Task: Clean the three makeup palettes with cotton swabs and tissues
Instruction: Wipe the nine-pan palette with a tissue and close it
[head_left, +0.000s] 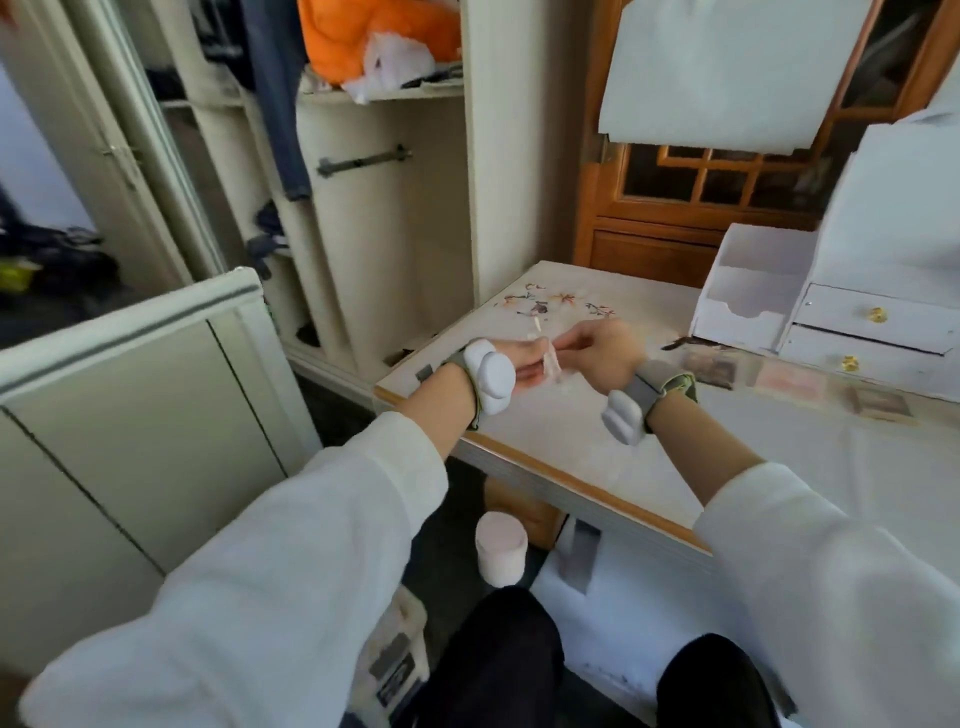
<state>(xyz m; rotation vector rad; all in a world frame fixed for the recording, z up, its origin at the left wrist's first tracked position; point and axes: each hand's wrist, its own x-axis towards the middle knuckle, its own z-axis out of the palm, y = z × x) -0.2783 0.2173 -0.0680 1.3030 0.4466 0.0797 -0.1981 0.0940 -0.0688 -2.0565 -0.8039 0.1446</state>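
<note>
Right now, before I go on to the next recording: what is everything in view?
makeup palettes: three, dark, pink and brown, blurred, in a row on the table's right part
cotton swabs: a few, exact count unclear, white, between the hands
table: one, pale with a floral print and a wood edge, centre
desk organiser: one, white with gold drawer knobs, back right of the table
cylinder: one, pale pink, on the floor under the table
wardrobe: one, cream, open, back left
wrist devices: two, white, one on each wrist
left hand: grips the cotton swabs
right hand: pinches the cotton swabs
</note>
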